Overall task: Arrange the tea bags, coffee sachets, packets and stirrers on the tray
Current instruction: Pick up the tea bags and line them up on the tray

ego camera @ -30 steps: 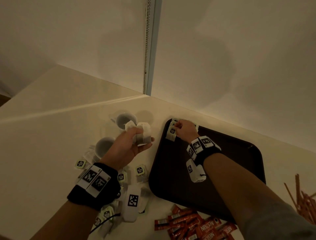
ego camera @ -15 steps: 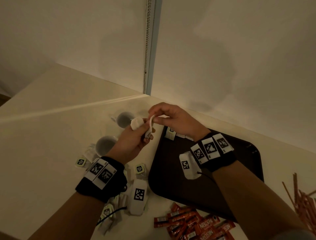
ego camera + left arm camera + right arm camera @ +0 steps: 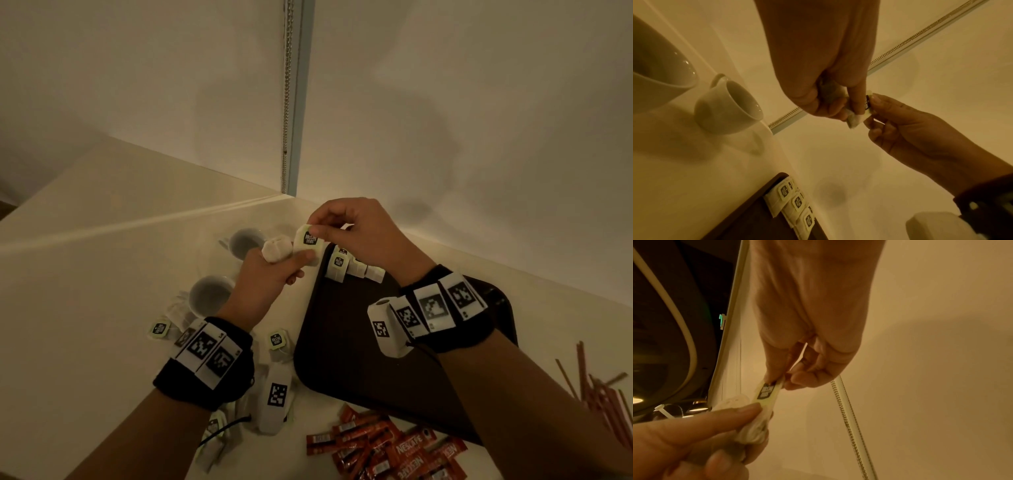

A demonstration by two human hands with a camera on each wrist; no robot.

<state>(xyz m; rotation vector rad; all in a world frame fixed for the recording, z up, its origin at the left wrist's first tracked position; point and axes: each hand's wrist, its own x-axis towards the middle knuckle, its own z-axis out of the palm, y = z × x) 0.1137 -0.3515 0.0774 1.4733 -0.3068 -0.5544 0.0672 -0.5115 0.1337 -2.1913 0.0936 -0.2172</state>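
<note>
The right hand [image 3: 356, 233] pinches the top edge of 1 tea bag [image 3: 307, 241] between thumb and pointer finger. The left hand [image 3: 270, 277] is curled around a small bunch of tea bags [image 3: 276, 253] and its fingers press the low end of that same bag. So both hands hold the bag right now, up in the air, just past the tray's far left corner.

The bag stands almost straight up. Its long side runs from 12 o'clock down to 6 o'clock, with the label facing the person. The right hand's pinch is at the 12 o'clock end and the left hand is at the 7 o'clock end.

The tray [image 3: 359, 359] is dark and sits at 5 o'clock from the bag. A short row of tea bags [image 3: 354, 267] lies along its far left corner, just below the right hand. The open spot in the row looks to be at its 4 o'clock end. The right hand is nearer to that spot, so I think it should carry the bag there once the left hand lets go.

The right wrist is bent with fingers pointing toward 10 o'clock. The left fist points toward 1 o'clock.

More loose tea bags [image 3: 278, 339] lie on the table [image 3: 85, 308] at 9 o'clock of the tray.
</note>
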